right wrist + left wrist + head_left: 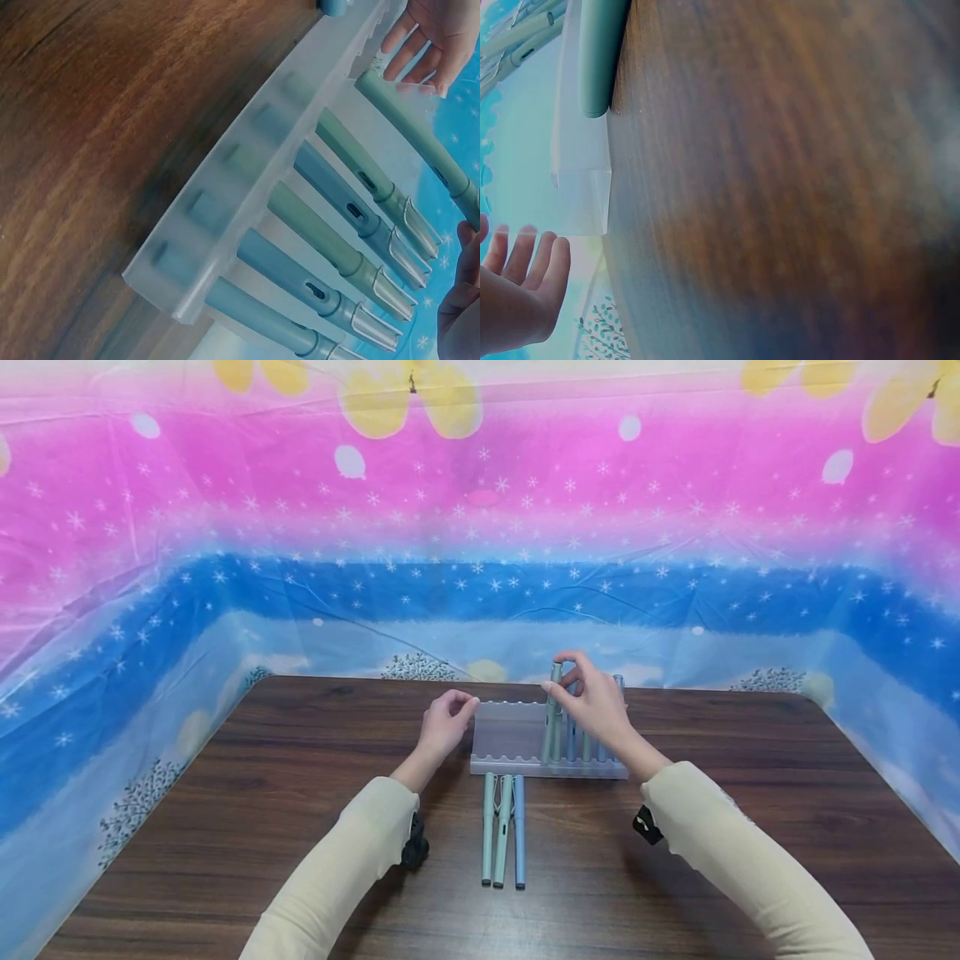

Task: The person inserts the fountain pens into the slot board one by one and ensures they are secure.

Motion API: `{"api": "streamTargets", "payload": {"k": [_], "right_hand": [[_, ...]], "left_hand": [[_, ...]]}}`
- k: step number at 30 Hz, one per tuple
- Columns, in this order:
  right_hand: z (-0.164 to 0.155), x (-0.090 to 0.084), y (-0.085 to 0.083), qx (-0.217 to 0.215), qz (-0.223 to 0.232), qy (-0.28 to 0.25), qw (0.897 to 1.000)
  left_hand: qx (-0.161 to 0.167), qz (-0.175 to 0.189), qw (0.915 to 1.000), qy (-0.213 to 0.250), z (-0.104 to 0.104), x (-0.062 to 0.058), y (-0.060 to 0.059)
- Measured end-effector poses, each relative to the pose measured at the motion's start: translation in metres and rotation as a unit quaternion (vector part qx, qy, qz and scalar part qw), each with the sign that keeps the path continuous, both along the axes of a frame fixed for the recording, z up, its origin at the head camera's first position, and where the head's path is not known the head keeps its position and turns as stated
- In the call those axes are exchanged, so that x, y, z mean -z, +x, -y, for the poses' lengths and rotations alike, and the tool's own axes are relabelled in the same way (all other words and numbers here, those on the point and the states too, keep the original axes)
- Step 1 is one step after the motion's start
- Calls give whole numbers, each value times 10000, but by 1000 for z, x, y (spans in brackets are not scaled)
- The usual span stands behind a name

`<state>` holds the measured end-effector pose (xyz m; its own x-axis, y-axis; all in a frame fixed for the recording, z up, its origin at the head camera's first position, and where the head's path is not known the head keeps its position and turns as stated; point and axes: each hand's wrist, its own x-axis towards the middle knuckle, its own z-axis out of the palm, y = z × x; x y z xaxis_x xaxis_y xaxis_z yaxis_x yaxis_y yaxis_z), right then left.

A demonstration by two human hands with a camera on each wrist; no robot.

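My right hand (595, 703) pinches a green pen (411, 127) near its top end. The pen stands nearly upright at the clear plastic pen rack (510, 727), its lower end by the notched front ledge in the head view. Just beside it, several capped green and blue pens (326, 214) with metal clips lean in the rack's right half, partly hidden by my hand. At the rack's upper left corner, my left hand (444, 725) grips the edge of the back panel, fingertips seen at the panel in the left wrist view.
In front of the rack, two green pens (487, 831) and one blue pen (520, 835) lie side by side on the dark wooden table (300, 827). A patterned pink and blue cloth (480, 585) hangs behind the table and along both sides.
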<state>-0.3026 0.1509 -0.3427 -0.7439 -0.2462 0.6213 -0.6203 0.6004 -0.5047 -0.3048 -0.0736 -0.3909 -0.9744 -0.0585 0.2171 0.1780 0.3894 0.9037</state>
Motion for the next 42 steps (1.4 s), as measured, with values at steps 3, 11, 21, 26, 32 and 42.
{"api": "streamTargets", "payload": {"k": [3, 11, 21, 26, 32, 42], "right_hand": [[1, 2, 0, 58, -83, 2, 9999], [4, 8, -1, 195, -372, 133, 9990], [6, 18, 0, 137, -348, 326, 9988], [7, 20, -1, 104, -302, 420, 9986], [7, 22, -1, 130, -177, 553, 9982], [3, 20, -3, -193, 144, 609, 9979]], "left_hand": [[7, 18, 10000, 5, 0, 0, 0], [32, 58, 10000, 14, 0, 1, 0], [106, 47, 9999, 96, 1, 1, -1], [128, 63, 9998, 115, 1, 1, 0], [101, 76, 9999, 84, 1, 1, 0], [50, 13, 9999, 100, 1, 1, -2]]}}
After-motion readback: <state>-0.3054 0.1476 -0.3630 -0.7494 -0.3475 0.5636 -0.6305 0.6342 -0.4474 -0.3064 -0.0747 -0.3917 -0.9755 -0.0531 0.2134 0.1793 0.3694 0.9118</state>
